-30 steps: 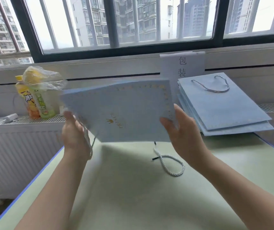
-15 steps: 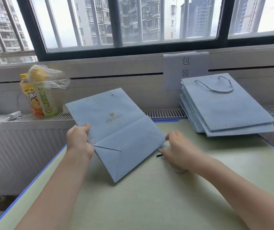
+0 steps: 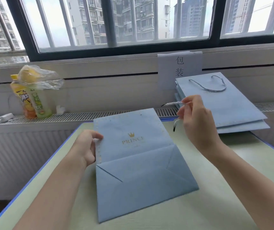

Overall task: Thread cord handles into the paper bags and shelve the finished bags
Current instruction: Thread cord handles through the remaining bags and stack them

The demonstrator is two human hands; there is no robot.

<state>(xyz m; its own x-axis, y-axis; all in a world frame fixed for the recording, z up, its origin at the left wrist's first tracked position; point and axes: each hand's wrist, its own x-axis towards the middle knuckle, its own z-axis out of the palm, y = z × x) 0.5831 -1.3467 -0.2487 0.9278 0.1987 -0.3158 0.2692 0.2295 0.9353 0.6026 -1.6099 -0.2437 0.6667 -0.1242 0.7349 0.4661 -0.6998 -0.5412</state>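
Paper bag (image 3: 138,156) lies flat at table centre, pinned at its 9 o'clock edge by the gripping left hand (image 3: 86,146), while the right hand (image 3: 197,123) pinches the cord handle (image 3: 174,103) at 1 o'clock, ready for threading.

Flat bag (image 3: 133,163) on table (image 3: 199,213); bag stack (image 3: 224,110) behind, right.

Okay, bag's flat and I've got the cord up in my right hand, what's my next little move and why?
Probably bring the cord tip down to the punched hole near the bag top edge: right hand holds it raised, left hand steadies the bag's side.
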